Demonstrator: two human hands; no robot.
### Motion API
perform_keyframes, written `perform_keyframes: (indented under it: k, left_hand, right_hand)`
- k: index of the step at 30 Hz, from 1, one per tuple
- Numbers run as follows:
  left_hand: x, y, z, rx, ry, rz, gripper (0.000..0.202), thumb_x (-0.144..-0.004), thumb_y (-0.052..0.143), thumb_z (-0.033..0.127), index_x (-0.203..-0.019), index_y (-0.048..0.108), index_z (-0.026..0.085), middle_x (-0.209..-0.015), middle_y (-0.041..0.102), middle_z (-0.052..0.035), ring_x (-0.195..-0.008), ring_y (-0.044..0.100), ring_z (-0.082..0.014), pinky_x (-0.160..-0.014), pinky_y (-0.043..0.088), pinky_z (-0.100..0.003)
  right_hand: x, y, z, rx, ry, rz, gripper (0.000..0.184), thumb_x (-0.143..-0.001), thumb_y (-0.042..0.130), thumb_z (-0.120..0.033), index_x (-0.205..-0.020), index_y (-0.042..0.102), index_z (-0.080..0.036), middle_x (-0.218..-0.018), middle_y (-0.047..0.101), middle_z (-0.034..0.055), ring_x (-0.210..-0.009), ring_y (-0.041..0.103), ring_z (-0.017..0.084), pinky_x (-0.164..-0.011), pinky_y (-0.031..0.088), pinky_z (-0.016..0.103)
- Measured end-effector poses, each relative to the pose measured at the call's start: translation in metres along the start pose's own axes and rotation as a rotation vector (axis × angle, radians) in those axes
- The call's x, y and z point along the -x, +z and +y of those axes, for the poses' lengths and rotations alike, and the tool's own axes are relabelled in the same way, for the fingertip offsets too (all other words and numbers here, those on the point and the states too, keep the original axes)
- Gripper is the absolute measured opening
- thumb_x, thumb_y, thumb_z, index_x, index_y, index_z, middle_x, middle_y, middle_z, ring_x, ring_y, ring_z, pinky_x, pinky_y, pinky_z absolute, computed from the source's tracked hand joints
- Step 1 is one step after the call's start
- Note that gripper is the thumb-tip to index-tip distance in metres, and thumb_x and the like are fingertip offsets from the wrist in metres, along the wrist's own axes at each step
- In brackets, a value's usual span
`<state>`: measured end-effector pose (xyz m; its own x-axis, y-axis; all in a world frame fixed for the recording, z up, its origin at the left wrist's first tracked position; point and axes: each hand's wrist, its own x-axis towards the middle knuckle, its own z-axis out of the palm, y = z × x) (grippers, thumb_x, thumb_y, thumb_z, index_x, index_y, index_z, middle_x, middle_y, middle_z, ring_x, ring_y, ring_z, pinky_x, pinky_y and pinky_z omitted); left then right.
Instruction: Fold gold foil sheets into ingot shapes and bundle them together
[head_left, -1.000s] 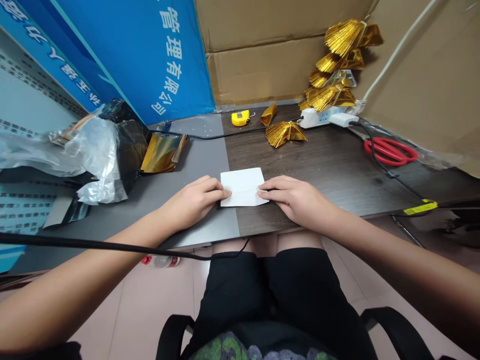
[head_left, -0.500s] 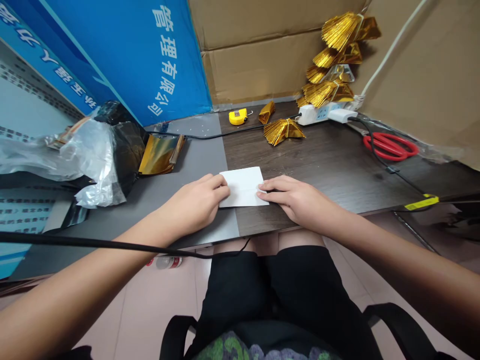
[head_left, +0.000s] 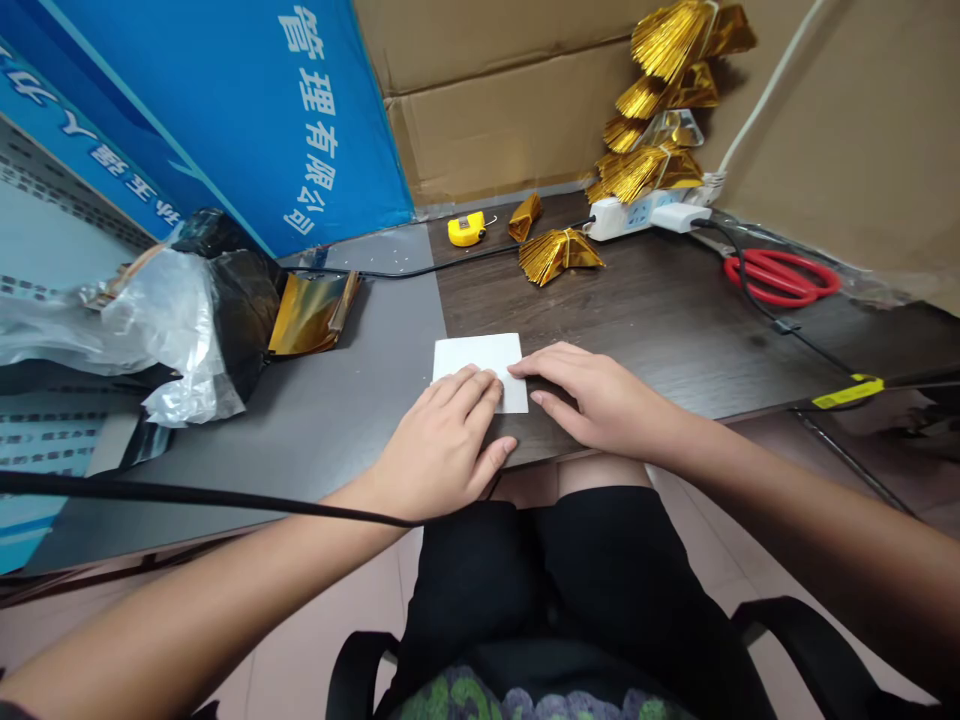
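Note:
A small white sheet of paper (head_left: 480, 350) lies flat near the front edge of the desk, across the seam between its grey and dark wood surfaces. My left hand (head_left: 454, 435) rests palm down over the paper's lower part, fingers stretched out and thumb apart, hiding that portion. At the paper's right edge is my right hand (head_left: 592, 395); its index fingertip touches the sheet, and the thumb is spread below. Neither hand grips anything.
Behind the paper are a yellow tape measure (head_left: 466, 230) and a pleated gold foil bundle (head_left: 559, 256). More gold foil fans (head_left: 649, 175) stand by a white power strip (head_left: 634, 215). Red-handled scissors (head_left: 780, 277) lie right; gold foil sheets (head_left: 311, 312) and a plastic bag (head_left: 187, 340) lie left.
My left hand has moved from the paper's left edge onto its lower part, and its curled fingers are now flat. My right hand remains at the right edge, with the thumb now spread.

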<state>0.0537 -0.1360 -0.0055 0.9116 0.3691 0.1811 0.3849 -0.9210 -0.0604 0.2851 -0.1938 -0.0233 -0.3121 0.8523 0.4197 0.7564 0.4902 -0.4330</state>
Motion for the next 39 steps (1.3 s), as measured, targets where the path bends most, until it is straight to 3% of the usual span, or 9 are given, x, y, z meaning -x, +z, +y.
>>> perform_keyframes:
  k: [5,11,16,23,30,39]
  left_hand:
    - [0.005,-0.002,-0.003,-0.010,-0.017,-0.011,0.060,-0.100,0.040,0.050,-0.143,0.053,0.010,-0.149,0.056,-0.0172,-0.143,0.049,-0.0328,-0.119,0.042,-0.051]
    - [0.012,-0.001,-0.004,-0.083,0.065,-0.028,0.066,-0.101,0.036,0.052,-0.150,0.045,0.010,-0.152,0.052,-0.0197,-0.143,0.049,-0.0348,-0.117,0.044,-0.051]
    - [0.015,0.000,-0.003,-0.134,0.080,-0.026,0.069,-0.100,0.035,0.057,-0.150,0.047,0.010,-0.156,0.048,-0.0153,-0.145,0.047,-0.0347,-0.112,0.049,-0.046]
    - [0.016,-0.001,0.001,-0.222,0.105,-0.001,0.070,-0.101,0.031,0.057,-0.150,0.047,0.010,-0.157,0.048,-0.0119,-0.143,0.051,-0.0332,-0.112,0.049,-0.046]
    - [0.014,-0.002,0.003,-0.253,0.121,0.019,0.068,-0.102,0.032,0.055,-0.148,0.049,0.009,-0.154,0.051,-0.0110,-0.140,0.054,-0.0318,-0.109,0.050,-0.043]
    - [0.013,-0.001,0.004,-0.277,0.129,0.026,0.066,-0.102,0.031,0.052,-0.146,0.051,0.007,-0.152,0.054,-0.0127,-0.138,0.056,-0.0321,-0.104,0.051,-0.042]
  right_hand:
    - [0.002,0.003,-0.003,-0.003,-0.097,-0.008,0.038,-0.097,0.045,-0.013,-0.130,0.063,-0.016,-0.126,0.070,0.0122,-0.121,0.065,0.025,-0.103,0.056,0.044]
    - [0.003,0.003,-0.011,-0.079,-0.034,-0.037,0.043,-0.095,0.048,-0.009,-0.136,0.061,-0.016,-0.134,0.068,0.0104,-0.124,0.065,0.022,-0.105,0.055,0.040]
    - [0.004,0.003,-0.010,-0.090,-0.012,-0.026,0.043,-0.094,0.050,-0.010,-0.136,0.061,-0.013,-0.134,0.068,0.0124,-0.124,0.065,0.023,-0.106,0.056,0.041]
    - [0.004,0.005,-0.010,-0.038,-0.029,0.014,0.029,-0.098,0.049,-0.014,-0.113,0.075,-0.013,-0.133,0.069,0.0126,-0.123,0.067,0.023,-0.106,0.056,0.038]
    - [0.001,0.003,-0.011,-0.054,0.015,0.001,0.029,-0.097,0.052,-0.013,-0.114,0.076,-0.015,-0.129,0.072,0.0089,-0.119,0.069,0.021,-0.105,0.057,0.036]
    - [0.001,0.004,-0.010,0.003,-0.093,0.014,0.031,-0.098,0.049,-0.012,-0.113,0.076,-0.014,-0.125,0.073,0.0101,-0.113,0.069,0.023,-0.099,0.060,0.039]
